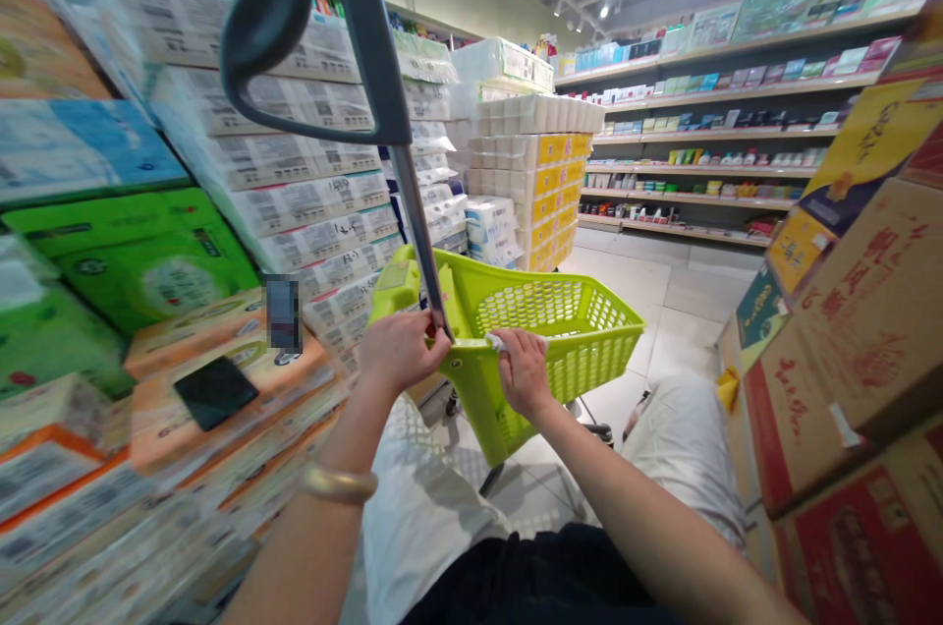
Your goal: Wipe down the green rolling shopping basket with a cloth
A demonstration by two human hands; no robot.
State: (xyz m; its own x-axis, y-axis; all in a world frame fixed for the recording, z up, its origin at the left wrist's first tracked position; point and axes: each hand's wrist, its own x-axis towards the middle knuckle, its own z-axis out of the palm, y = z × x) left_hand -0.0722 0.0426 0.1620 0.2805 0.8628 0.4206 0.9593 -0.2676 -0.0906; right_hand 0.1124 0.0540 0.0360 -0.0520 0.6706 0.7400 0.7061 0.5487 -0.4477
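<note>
A lime-green shopping cart (471, 394) with a perforated basket stands right in front of me. From its left side a metal pole (416, 222) rises to a dark grey loop handle (390, 65). My left hand (402, 350), with a gold bracelet on its wrist, has its fingers closed around the pole's base at the basket rim. My right hand (525, 374) presses a crumpled white wipe (498, 343) against the near rim, its fingers curled over the edge. Part of the wipe is hidden under the fingers.
Stacked tissue packs (295, 114) line the left side, with a dark phone (216, 393) lying on an orange pack. Cardboard boxes (869, 311) are piled close on the right. Product shelves (707, 129) stand at the back beyond the tiled floor (685, 311).
</note>
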